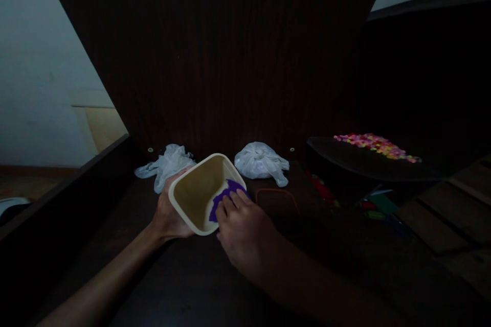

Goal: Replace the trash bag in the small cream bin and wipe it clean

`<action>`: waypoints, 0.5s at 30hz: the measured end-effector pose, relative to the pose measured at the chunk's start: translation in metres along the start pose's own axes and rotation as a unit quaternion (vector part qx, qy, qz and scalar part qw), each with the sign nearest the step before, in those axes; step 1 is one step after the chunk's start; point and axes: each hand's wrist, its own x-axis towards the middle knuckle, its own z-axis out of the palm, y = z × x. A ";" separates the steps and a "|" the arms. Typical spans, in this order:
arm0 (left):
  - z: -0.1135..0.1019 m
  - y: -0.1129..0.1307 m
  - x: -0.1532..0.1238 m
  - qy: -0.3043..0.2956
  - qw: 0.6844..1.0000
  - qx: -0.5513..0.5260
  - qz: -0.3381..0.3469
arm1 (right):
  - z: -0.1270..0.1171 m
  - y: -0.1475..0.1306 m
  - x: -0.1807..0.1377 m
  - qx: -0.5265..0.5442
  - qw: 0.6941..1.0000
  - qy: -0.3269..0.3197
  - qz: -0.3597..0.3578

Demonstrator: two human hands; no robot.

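A cream plastic container [196,184] with a rounded square mouth is tilted toward me. My left hand [171,214] is wrapped round its left side and underside, the fingertips partly hidden behind it. At the container's right rim, my right hand [243,232] grips a purple cloth [220,199] with bent fingers. Part of the cloth lies against the inside of the container's wall. Behind the container, a knotted white plastic bag [261,163] sits on the dark wooden surface, and a second crumpled white plastic bag [172,161] lies to the left.
A tall dark wooden panel [230,61] rises at the back. On the right, pink and yellow beads or flowers [378,145] lie on a dark surface. Below them are a green item [383,203] and slats [433,225]. A raised dark edge [69,184] runs along the left.
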 end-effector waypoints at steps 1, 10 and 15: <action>-0.001 0.002 0.001 0.001 1.000 0.002 0.026 | 0.004 0.001 0.005 -0.019 1.000 0.001 0.009; -0.005 0.026 0.008 0.010 0.985 0.090 0.150 | 0.017 -0.007 0.009 0.014 0.993 0.016 -0.116; -0.002 0.031 0.006 0.002 0.993 0.015 0.119 | 0.010 -0.013 0.011 0.060 0.987 -0.030 -0.144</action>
